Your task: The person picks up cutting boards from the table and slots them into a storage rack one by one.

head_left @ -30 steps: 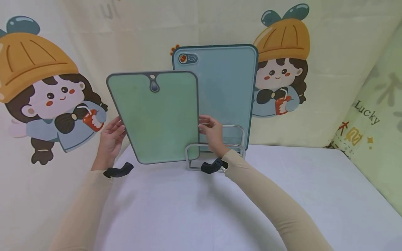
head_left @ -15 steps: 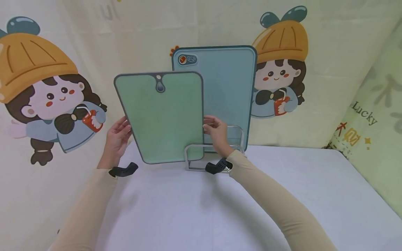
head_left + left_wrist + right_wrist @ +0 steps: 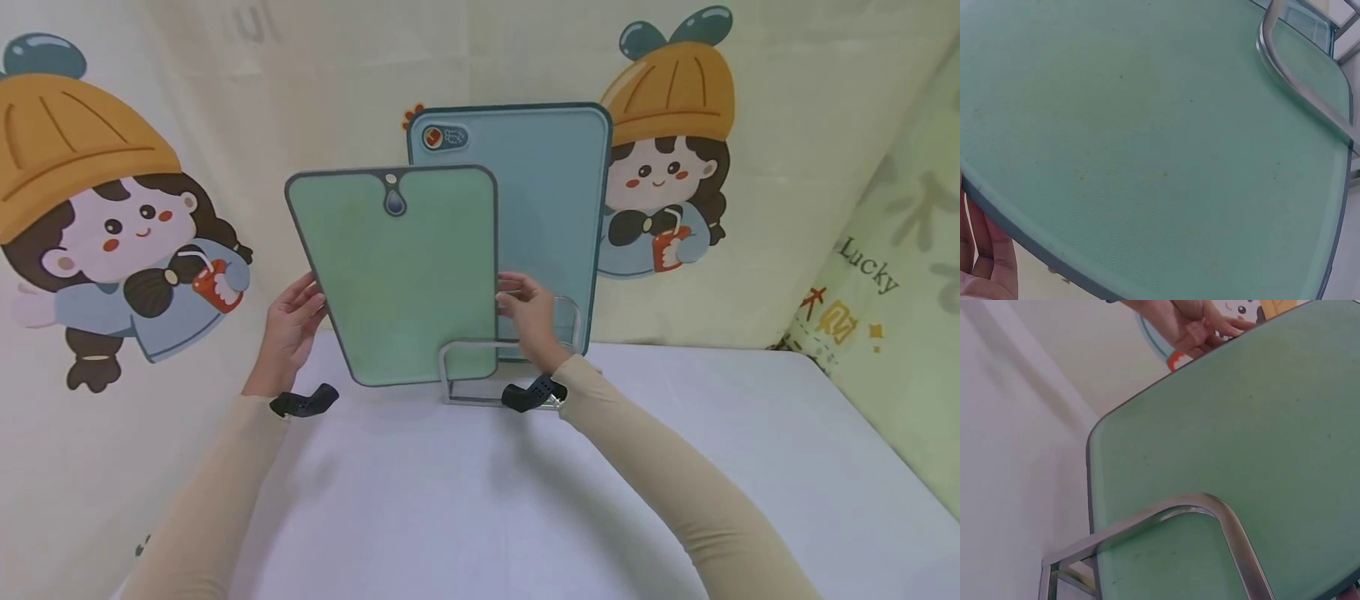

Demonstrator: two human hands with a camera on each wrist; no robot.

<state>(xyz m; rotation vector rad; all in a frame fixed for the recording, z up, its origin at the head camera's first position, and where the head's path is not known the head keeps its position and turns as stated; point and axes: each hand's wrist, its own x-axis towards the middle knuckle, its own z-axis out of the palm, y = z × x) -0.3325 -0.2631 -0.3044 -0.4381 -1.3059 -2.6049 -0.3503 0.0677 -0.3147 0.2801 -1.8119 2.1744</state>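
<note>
A green cutting board (image 3: 397, 275) with a grey rim stands upright and slightly tilted between my hands. Gripping its left edge is my left hand (image 3: 303, 312); my right hand (image 3: 517, 300) grips its right edge. The board's lower right corner sits behind the front loop of a metal rack (image 3: 468, 346). A larger blue cutting board (image 3: 543, 217) stands in the back of that rack. In the left wrist view the green board (image 3: 1147, 137) fills the frame, with the rack bar (image 3: 1297, 75) across it. The right wrist view shows the board (image 3: 1241, 444), the rack loop (image 3: 1210, 509) and my left hand (image 3: 1197, 322).
The rack stands near the back of a white table (image 3: 465, 500), close to a cloth backdrop (image 3: 112, 208) printed with cartoon figures. A green printed cloth (image 3: 900, 292) hangs along the right side. Black wrist straps (image 3: 303, 402) sit on both beige sleeves.
Both hands have carried the green board to the right, and its lower right corner now overlaps the rack's front loop more. The blue board and rack stay put.
</note>
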